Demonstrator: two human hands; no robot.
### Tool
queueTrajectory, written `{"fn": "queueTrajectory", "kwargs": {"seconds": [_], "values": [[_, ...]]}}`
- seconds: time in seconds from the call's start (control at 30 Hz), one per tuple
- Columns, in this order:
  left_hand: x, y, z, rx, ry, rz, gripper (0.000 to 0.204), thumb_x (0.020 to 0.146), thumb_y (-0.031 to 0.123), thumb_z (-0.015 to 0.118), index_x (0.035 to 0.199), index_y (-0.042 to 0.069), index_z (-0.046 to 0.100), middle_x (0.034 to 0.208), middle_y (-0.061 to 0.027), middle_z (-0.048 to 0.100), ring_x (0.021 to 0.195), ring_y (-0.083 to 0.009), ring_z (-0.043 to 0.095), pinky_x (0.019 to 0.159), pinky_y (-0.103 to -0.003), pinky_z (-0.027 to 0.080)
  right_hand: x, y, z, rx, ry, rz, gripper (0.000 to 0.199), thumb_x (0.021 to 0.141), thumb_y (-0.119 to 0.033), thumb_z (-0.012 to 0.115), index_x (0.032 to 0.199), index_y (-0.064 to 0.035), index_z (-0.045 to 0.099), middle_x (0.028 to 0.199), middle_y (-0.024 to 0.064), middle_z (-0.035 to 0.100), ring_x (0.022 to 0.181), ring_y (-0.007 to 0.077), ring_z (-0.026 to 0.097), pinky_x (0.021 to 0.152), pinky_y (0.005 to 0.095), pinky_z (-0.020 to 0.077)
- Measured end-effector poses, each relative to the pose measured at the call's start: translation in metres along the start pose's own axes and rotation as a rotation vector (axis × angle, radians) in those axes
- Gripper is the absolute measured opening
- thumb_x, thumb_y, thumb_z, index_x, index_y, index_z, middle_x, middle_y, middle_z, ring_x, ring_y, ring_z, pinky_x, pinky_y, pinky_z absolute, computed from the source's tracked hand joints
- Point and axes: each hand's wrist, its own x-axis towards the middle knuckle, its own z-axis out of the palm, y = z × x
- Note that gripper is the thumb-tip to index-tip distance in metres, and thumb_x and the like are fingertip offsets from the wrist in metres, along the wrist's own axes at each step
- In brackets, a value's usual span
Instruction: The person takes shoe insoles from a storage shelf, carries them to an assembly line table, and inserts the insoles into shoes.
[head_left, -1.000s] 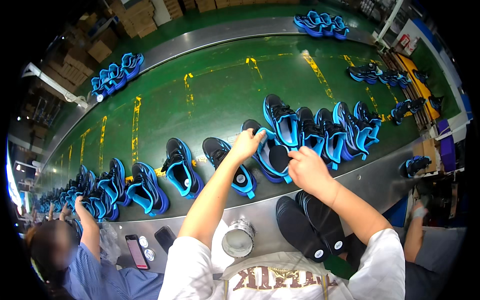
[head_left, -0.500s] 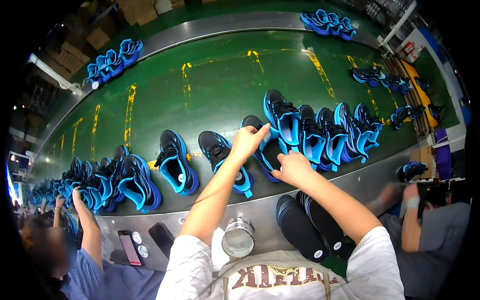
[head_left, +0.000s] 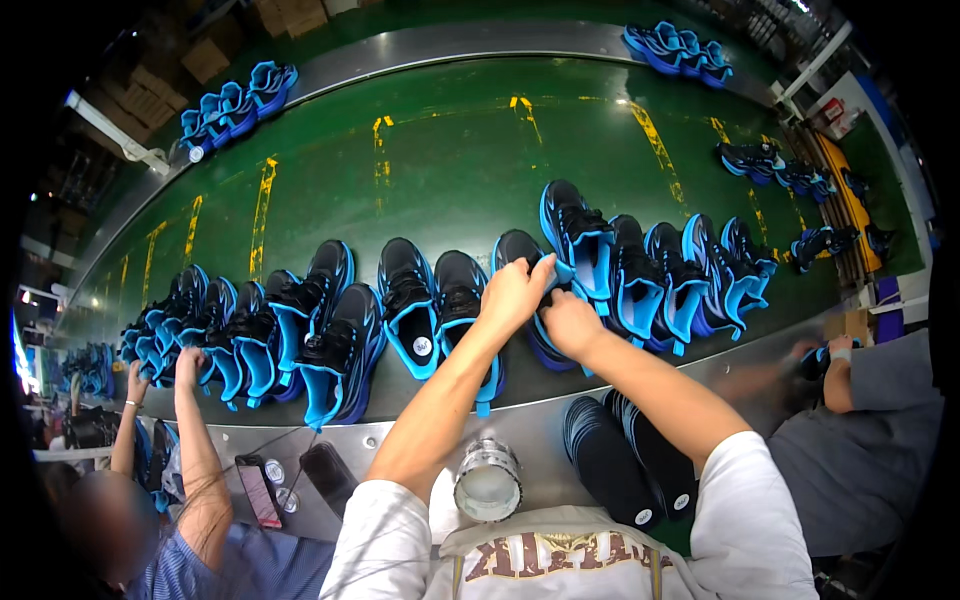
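Note:
A black sneaker (head_left: 518,246) with blue trim lies on the green belt, toe pointing away from me. My left hand (head_left: 513,297) is closed on its tongue and collar, thumb against the fingers. Down in the shoe's opening is my right hand (head_left: 573,327), curled, its fingertips hidden inside the shoe; whatever they grip is out of sight. A second sneaker (head_left: 568,210) touches it on the right, with several more in a row beyond. Beside my left wrist stands another sneaker (head_left: 460,275), partly covered by the forearm.
Two black insoles (head_left: 603,455) with white round stickers lie on the metal ledge before me. Left of them are an open jar (head_left: 488,487) of pale stuff and two phones (head_left: 328,475). Co-workers sit on both sides, a person's hand (head_left: 190,362) among the sneakers at left.
My right hand has pushed deeper into the shoe's opening, and its fingers have curled out of sight. The left hand keeps its grip. Several sneakers at left now stand closer to me.

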Motion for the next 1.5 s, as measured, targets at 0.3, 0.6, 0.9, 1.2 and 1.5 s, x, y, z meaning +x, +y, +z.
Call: {"fn": "queueTrajectory", "kwargs": {"seconds": [0.3,0.6,0.9,1.2,1.5], "values": [[0.005,-0.002,0.000,-0.071,-0.099,-0.076,0.057,0.081,0.049,0.048,0.072,-0.006,0.055,0.064,-0.0198,0.057,0.064,-0.0310,0.059,0.059,-0.039,0.044,0.026,-0.004,-0.019,-0.345,-0.580,-0.069,0.028,0.082,-0.015,0.047,0.104,-0.0056,0.061,0.124,0.0136,0.046,0.109,0.0252,0.049,0.087,0.0332,0.0425],[-0.005,0.008,0.010,-0.074,0.339,0.078,0.042,0.078,0.029,0.060,0.101,-0.001,0.043,0.093,-0.0236,0.056,0.082,-0.0396,0.056,0.070,-0.043,0.044,0.009,0.009,-0.032,-0.291,-0.552,-0.352,0.030,0.082,-0.018,0.041,0.098,-0.0049,0.063,0.108,0.0110,0.059,0.107,0.0233,0.051,0.100,0.0375,0.0272],[-0.005,0.003,0.017,0.520,0.288,0.614,0.026,0.066,0.016,0.065,0.079,0.003,0.046,0.076,-0.0093,0.046,0.064,-0.0260,0.055,0.055,-0.035,0.044,-0.046,0.011,-0.024,-0.032,-0.364,-0.168,0.040,0.077,-0.033,0.041,0.077,0.0022,0.061,0.082,0.0124,0.062,0.096,0.0235,0.053,0.106,0.0441,0.0103],[-0.043,0.014,0.010,0.547,0.156,0.688,0.024,0.070,0.017,0.064,0.080,0.006,0.046,0.076,-0.0083,0.044,0.064,-0.0230,0.051,0.056,-0.034,0.040,-0.122,0.021,-0.010,0.215,0.252,-0.175,0.019,0.076,-0.015,0.057,0.092,-0.0044,0.061,0.090,0.0036,0.054,0.094,0.0208,0.048,0.089,0.0404,0.0298],[-0.008,-0.009,0.018,1.082,0.098,0.603,0.013,0.075,0.016,0.050,0.084,0.007,0.049,0.077,-0.0061,0.048,0.058,-0.0182,0.057,0.050,-0.032,0.046,-0.106,0.062,-0.042,0.396,0.478,-0.027,0.032,0.074,-0.017,0.056,0.102,-0.0024,0.054,0.099,0.0122,0.057,0.095,0.0275,0.053,0.087,0.0384,0.0348]]}}
